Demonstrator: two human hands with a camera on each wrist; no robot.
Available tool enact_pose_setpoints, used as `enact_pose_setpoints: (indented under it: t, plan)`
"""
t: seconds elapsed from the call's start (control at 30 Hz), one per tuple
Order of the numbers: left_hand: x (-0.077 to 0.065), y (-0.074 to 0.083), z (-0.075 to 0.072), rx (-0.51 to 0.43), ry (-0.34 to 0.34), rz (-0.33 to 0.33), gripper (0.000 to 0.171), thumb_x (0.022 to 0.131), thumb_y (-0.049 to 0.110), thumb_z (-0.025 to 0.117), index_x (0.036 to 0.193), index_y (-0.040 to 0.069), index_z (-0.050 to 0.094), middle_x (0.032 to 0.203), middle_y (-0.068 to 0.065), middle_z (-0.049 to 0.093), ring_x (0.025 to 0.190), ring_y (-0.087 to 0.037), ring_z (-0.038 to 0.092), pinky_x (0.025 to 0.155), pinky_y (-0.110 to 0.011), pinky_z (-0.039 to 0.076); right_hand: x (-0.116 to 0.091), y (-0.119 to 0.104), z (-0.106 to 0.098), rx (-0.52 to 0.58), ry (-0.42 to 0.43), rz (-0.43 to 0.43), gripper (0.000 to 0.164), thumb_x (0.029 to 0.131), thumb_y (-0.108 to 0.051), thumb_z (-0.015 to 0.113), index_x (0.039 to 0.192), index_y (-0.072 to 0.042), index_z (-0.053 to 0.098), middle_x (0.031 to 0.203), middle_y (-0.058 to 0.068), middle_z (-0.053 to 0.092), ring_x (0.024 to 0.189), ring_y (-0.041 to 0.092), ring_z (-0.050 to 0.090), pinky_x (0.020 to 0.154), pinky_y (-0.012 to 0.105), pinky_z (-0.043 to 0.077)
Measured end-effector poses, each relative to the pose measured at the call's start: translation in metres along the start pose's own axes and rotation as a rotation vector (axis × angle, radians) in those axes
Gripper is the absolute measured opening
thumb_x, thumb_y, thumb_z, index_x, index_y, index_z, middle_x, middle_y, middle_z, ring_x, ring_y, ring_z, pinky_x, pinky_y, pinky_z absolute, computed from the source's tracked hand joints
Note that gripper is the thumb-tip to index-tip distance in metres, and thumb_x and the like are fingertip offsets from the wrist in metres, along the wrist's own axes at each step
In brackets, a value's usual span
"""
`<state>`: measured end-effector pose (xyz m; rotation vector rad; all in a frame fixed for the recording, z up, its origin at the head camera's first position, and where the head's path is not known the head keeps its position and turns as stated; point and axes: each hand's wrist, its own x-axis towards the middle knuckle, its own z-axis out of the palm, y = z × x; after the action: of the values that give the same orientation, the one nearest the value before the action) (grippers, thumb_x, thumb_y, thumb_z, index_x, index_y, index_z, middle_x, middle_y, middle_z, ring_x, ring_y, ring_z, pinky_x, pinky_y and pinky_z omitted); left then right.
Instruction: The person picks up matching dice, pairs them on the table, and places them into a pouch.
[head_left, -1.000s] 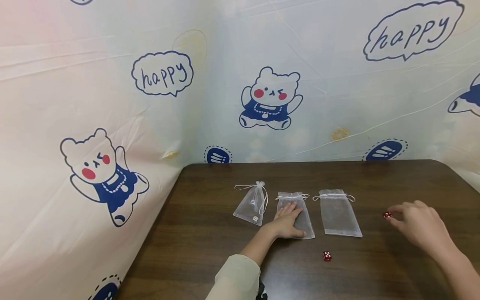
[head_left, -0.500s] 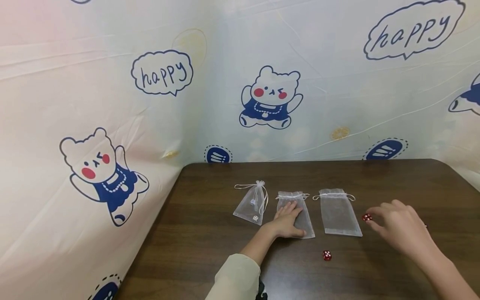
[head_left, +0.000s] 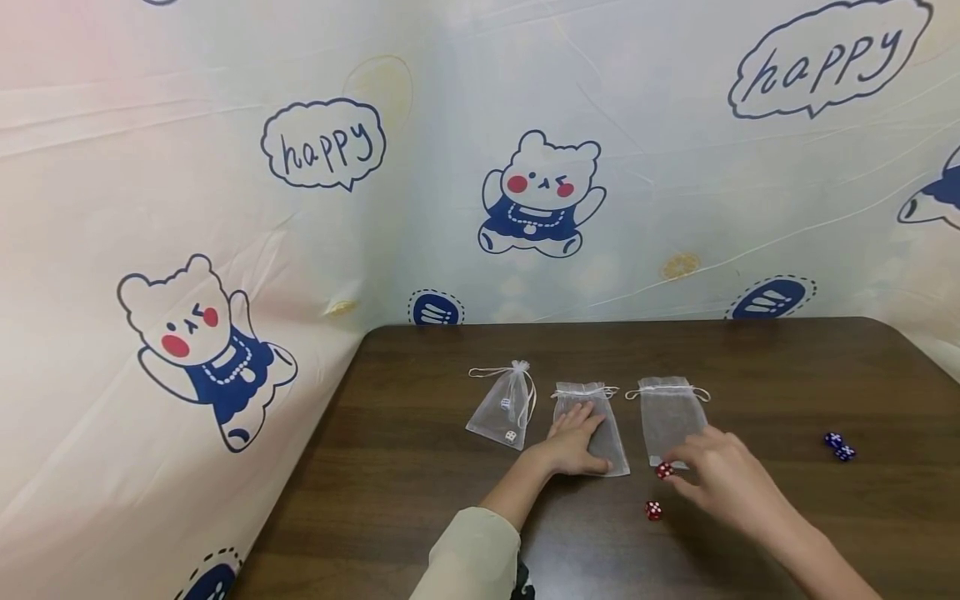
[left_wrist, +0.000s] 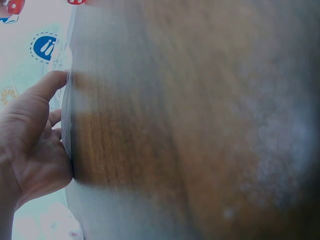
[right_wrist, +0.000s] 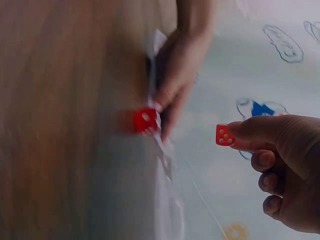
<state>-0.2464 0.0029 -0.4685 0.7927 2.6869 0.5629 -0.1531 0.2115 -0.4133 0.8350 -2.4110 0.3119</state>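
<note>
My right hand (head_left: 723, 479) pinches a red die (head_left: 663, 470) between thumb and forefinger, over the near edge of the right mesh bag (head_left: 663, 417). In the right wrist view the same die (right_wrist: 225, 135) shows a white-dotted face at the fingertips. A second red die (head_left: 653, 510) sits on the table just nearer to me. With fingers spread, my left hand (head_left: 573, 444) rests flat on the middle mesh bag (head_left: 617, 450) and covers part of it. To its left lies a drawn-shut mesh bag (head_left: 491, 417) with two white dice inside.
Two dark blue dice (head_left: 839, 447) lie side by side on the right part of the brown wooden table (head_left: 405, 500). Behind the table hangs a pale cloth (head_left: 420, 208) printed with bears and lettering.
My right hand has moved left with the red die, from the table's right side to the right bag. The blue dice have come into sight. My left hand stays put.
</note>
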Motion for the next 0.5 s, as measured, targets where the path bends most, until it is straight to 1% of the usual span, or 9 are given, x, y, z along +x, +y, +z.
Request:
enact_pose_setpoints:
  t: [0.13, 0.3, 0.5]
  plan:
    - [0.001, 0.000, 0.000, 0.006, 0.005, 0.003, 0.075, 0.080, 0.036, 0.066, 0.143, 0.012, 0.034, 0.152, -0.007, 0.017, 0.139, -0.019, 0.009, 0.110, -0.036, 0.009, 0.002, -0.010, 0.011, 0.030, -0.041, -0.029, 0.019, 0.060, -0.021, 0.082, 0.072, -0.020, 0.068, 0.069, -0.012, 0.056, 0.066, 0.011, 0.047, 0.056, 0.031, 0.038]
    - [0.000, 0.000, 0.000, 0.010, 0.009, 0.004, 0.074, 0.080, 0.036, 0.067, 0.142, 0.012, 0.035, 0.151, -0.007, 0.019, 0.139, -0.020, 0.010, 0.110, -0.036, 0.010, 0.004, -0.022, 0.023, 0.064, -0.097, -0.055, 0.016, 0.062, -0.022, 0.081, 0.070, -0.024, 0.066, 0.069, -0.014, 0.055, 0.066, 0.009, 0.045, 0.057, 0.029, 0.036]
    - [-0.001, 0.000, 0.000, 0.004, 0.003, 0.000, 0.074, 0.081, 0.036, 0.066, 0.143, 0.013, 0.034, 0.152, -0.006, 0.018, 0.139, -0.019, 0.009, 0.110, -0.036, 0.009, 0.005, -0.031, 0.032, 0.087, -0.190, -0.059, 0.016, 0.062, -0.023, 0.081, 0.068, -0.022, 0.066, 0.068, -0.013, 0.053, 0.066, 0.009, 0.044, 0.057, 0.028, 0.034]
